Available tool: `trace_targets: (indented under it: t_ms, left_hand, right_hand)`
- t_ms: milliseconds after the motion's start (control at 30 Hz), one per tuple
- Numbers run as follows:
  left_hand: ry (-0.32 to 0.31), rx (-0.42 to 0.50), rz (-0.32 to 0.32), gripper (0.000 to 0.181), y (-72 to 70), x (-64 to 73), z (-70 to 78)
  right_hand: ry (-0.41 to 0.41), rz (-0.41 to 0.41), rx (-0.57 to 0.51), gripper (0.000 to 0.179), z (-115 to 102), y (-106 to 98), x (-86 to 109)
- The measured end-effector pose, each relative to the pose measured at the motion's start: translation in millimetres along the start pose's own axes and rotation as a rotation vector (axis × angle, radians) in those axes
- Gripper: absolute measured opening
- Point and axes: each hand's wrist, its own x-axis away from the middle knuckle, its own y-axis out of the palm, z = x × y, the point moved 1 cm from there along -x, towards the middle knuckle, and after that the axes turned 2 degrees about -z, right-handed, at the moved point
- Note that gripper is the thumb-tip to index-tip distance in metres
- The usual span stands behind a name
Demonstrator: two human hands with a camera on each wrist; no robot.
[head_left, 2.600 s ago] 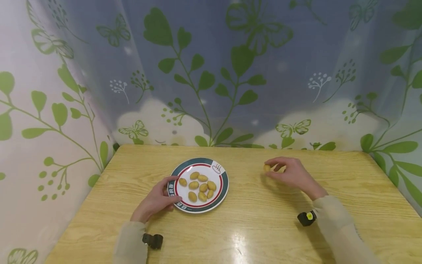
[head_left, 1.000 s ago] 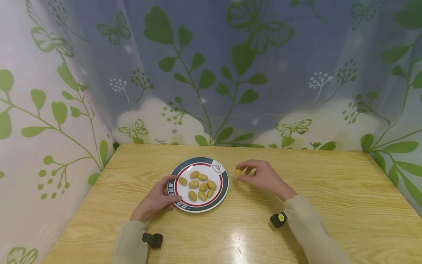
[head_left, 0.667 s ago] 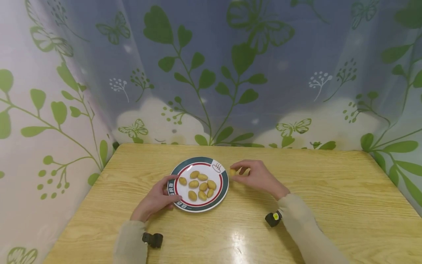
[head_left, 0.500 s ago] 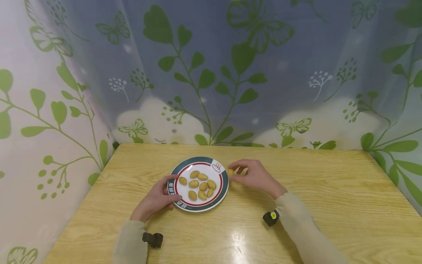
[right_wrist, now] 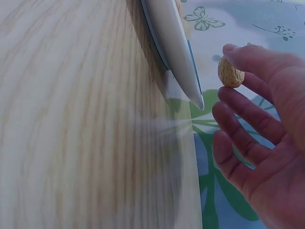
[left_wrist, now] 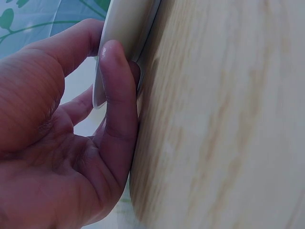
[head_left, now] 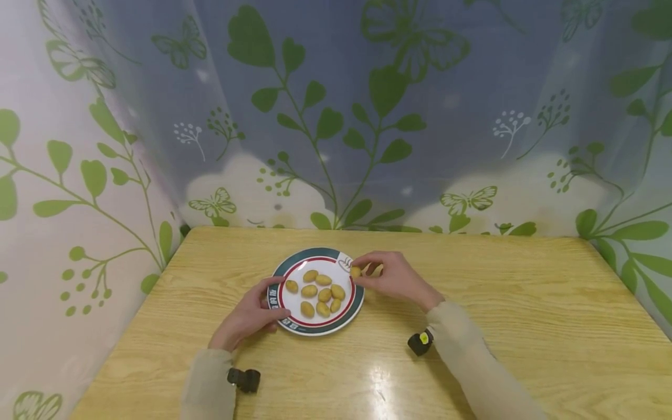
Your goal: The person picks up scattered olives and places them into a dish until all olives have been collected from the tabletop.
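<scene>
A round white plate [head_left: 345, 318] with a dark green rim and a red ring lies on the table. Several small yellow-brown ovals, like dried dates [head_left: 308, 291], are spread over its middle. My left hand [head_left: 249, 315] holds the plate's left rim, thumb on top and fingers underneath, as the left wrist view also shows. Over the upper right rim, my right hand [head_left: 396, 277] pinches one more wrinkled date-like fruit [right_wrist: 230, 74] between thumb and fingers. In the right wrist view that fruit is apart from the plate.
Light wood grain covers the table [head_left: 525, 303]. A patterned curtain [head_left: 336, 116] with green leaves and butterflies hangs along the back and sides. Small black cameras [head_left: 420, 343] are strapped at both wrists.
My right hand has moved left across the table with the pinched date-like fruit, from well right of the plate to above its rim. The left hand and the plate have stayed put.
</scene>
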Motion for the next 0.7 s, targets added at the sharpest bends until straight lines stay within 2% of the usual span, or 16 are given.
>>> trace_targets:
  t_ms: [300,700]
  left_hand:
    - [-0.004,0.011,0.003,0.076,0.2,-0.5,-0.3]
    - [-0.009,0.018,-0.003,0.077,-0.5,-1.3,-1.5]
  right_hand:
    - [-0.009,-0.025,-0.045,0.031,-3,8,-6.9]
    - [-0.003,-0.047,-0.054,0.031,-4,16,-13.9]
